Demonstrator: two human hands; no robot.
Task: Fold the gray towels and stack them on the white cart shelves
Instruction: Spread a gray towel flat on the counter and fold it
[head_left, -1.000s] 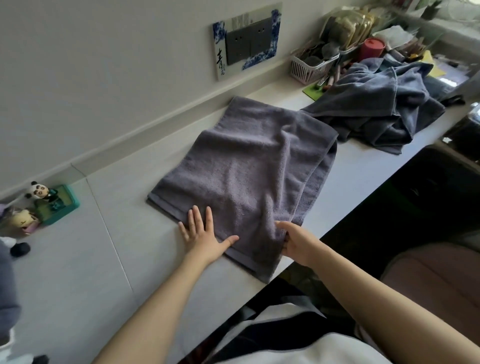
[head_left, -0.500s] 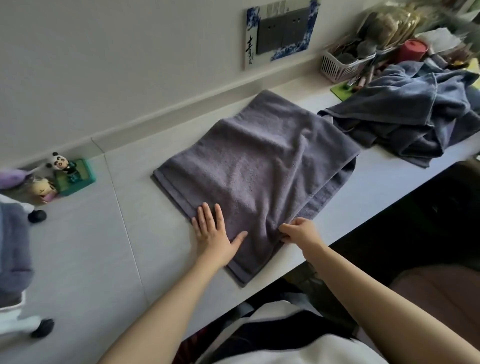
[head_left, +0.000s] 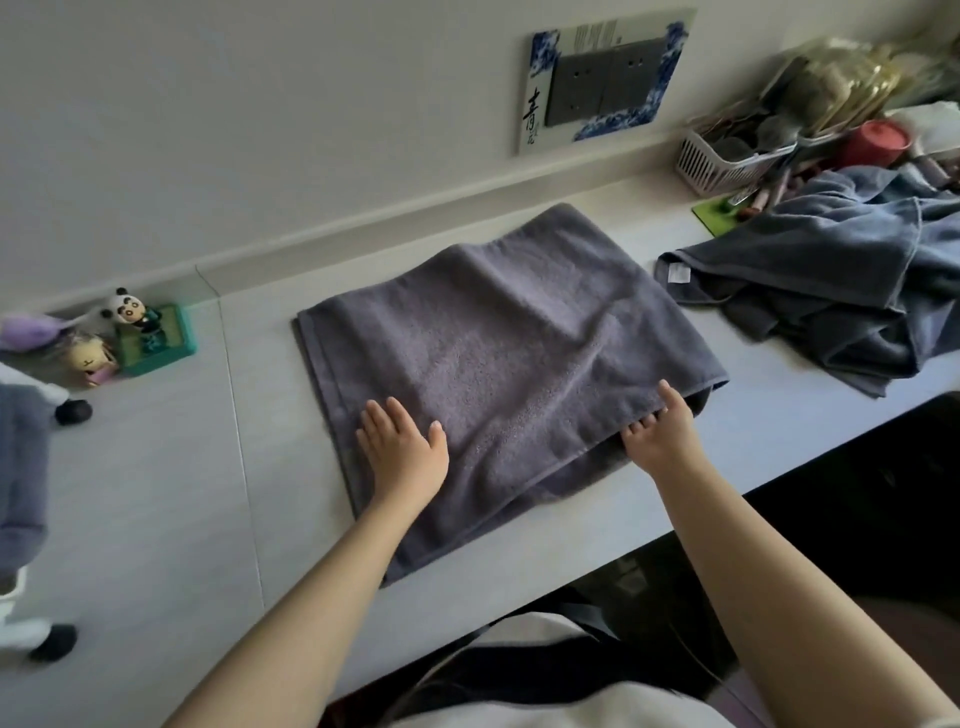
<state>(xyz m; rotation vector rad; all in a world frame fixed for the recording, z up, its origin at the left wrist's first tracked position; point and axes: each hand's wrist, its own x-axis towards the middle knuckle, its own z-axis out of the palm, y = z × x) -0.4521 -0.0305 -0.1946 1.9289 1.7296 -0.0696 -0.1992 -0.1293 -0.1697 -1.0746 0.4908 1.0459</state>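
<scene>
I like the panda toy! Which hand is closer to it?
Left. The left hand lies flat on the gray towel, on the side toward the panda toy; the right hand grips the towel's opposite edge.

1 head-worn view, looking forward and down, close over countertop (head_left: 156, 519)

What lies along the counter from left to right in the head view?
Panda figurine → left hand flat on the folded gray towel → right hand gripping its edge → rumpled towel pile.

Pale gray counter (head_left: 156, 493) against plain off-white wall (head_left: 260, 130); gray socket panel (head_left: 602, 83) with blue-white surround; soft daylight.
</scene>
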